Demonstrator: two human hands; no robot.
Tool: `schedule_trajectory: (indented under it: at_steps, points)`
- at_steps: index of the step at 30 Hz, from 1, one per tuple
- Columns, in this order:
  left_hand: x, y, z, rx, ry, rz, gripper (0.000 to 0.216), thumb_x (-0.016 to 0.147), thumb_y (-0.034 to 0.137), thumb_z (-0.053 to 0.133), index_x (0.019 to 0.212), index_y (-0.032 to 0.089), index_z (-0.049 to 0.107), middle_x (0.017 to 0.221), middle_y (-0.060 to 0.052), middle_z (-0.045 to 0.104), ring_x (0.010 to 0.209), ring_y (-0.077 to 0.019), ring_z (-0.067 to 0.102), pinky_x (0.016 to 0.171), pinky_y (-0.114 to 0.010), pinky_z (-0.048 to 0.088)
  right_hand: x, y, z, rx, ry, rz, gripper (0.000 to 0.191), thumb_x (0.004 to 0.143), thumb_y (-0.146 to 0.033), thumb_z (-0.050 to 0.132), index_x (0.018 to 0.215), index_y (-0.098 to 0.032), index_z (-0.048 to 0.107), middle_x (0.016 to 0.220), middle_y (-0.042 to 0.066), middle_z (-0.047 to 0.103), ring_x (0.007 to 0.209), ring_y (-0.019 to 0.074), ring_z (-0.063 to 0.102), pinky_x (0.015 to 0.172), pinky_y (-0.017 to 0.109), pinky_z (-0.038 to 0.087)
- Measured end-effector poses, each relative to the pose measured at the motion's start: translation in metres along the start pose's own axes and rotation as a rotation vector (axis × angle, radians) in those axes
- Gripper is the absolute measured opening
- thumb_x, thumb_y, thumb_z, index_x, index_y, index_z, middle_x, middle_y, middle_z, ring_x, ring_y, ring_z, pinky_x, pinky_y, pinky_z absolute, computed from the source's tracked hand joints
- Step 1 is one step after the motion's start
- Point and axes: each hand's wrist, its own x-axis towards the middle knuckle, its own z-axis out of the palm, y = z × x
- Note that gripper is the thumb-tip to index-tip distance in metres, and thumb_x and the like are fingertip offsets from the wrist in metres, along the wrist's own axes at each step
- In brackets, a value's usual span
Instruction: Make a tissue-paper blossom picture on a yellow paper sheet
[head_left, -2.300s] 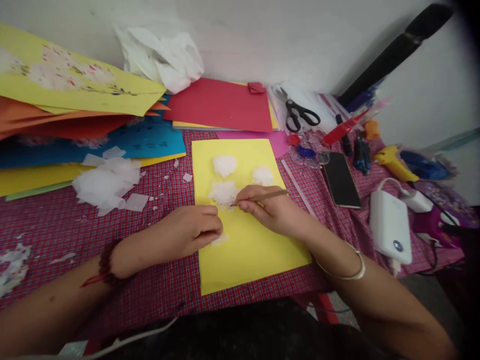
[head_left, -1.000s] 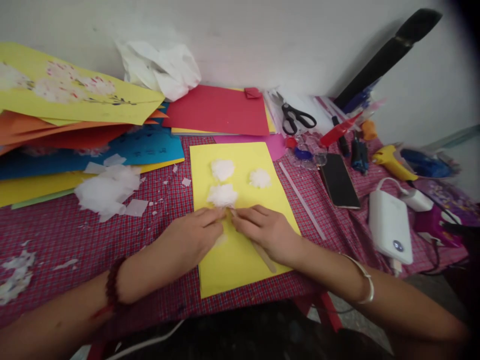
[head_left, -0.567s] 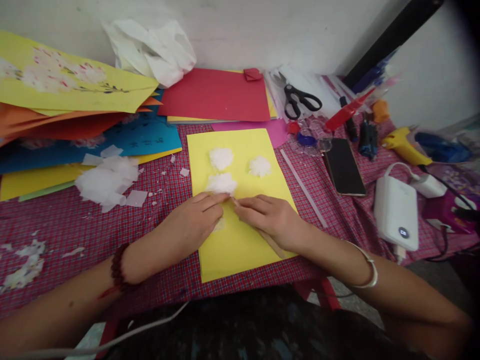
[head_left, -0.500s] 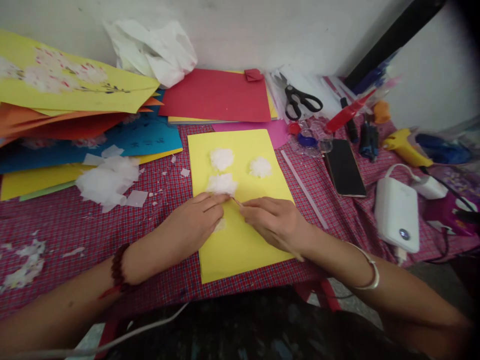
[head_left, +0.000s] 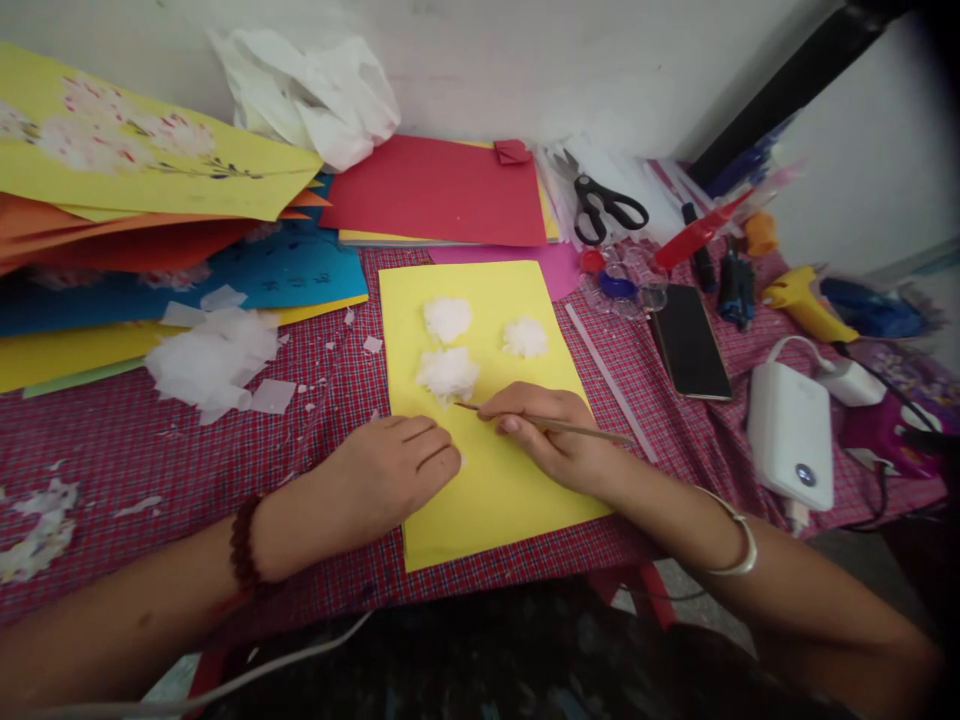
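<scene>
A yellow sheet of paper (head_left: 495, 510) lies on the table with three white ruffled tissue-paper flowers on it: an upper left one (head_left: 447, 319), a right one (head_left: 525, 337) and a lower left one (head_left: 448, 374). My right hand (head_left: 555, 430) is closed around a thin wooden stick (head_left: 577, 427). Its dark pointed tip is just under the lower left flower. My left hand (head_left: 397, 470) rests on the sheet's left edge with its fingers curled together. A small pale bit shows at its fingertips; what they hold, if anything, is hidden.
Loose white tissue squares (head_left: 214, 360) lie to the left, below stacked coloured cards (head_left: 292, 275). Red paper (head_left: 442, 190) is at the back, beside black scissors (head_left: 600, 205). A phone (head_left: 690, 340), white power bank (head_left: 791, 430) and yellow glue gun (head_left: 810, 300) stand right.
My left hand has drawn back from the lower left flower toward me. In my right hand the stick has swung flatter, its rear end now pointing right.
</scene>
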Motion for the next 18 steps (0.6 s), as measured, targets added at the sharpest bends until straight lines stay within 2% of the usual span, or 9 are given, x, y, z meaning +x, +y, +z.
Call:
schedule_trajectory:
  at_steps: [4,8,12,18]
  points:
    - [0.002,0.01,0.0,0.038,-0.067,-0.062,0.027,0.093,0.001,0.042,0.089,0.013,0.066,0.088,-0.009,0.073,0.075,-0.0207,0.067,0.062,-0.032,0.057,0.001,0.005,0.005,-0.139,-0.022,-0.097,0.019,0.102,-0.022,0.051,0.108,-0.017,0.068,0.097,0.005,0.077,0.089,0.0122,0.071,0.078,0.025,0.055]
    - [0.002,0.02,0.0,0.082,-0.066,-0.098,0.024,0.089,0.0,0.045,0.087,0.014,0.065,0.087,-0.009,0.074,0.075,-0.0208,0.068,0.062,-0.031,0.057,0.002,0.001,0.007,-0.401,-0.12,-0.211,0.022,0.104,-0.022,0.046,0.11,-0.017,0.067,0.103,0.005,0.076,0.091,0.015,0.068,0.072,0.03,0.05]
    - [0.001,0.03,0.004,0.134,-0.033,-0.133,0.022,0.086,0.001,0.047,0.087,0.014,0.065,0.088,-0.011,0.075,0.079,-0.0221,0.07,0.063,-0.03,0.057,0.002,-0.008,0.01,-0.653,-0.194,-0.34,0.027,0.105,-0.021,0.041,0.108,-0.015,0.067,0.103,0.007,0.076,0.08,0.0187,0.059,0.066,0.035,0.043]
    - [0.0,0.044,0.009,0.199,0.023,-0.172,0.024,0.086,0.002,0.044,0.089,0.013,0.066,0.094,-0.015,0.076,0.092,-0.0267,0.073,0.069,-0.033,0.059,0.004,-0.01,0.019,-0.789,-0.191,-0.336,0.024,0.102,-0.018,0.045,0.105,-0.015,0.068,0.105,0.006,0.074,0.074,0.0201,0.05,0.064,0.037,0.037]
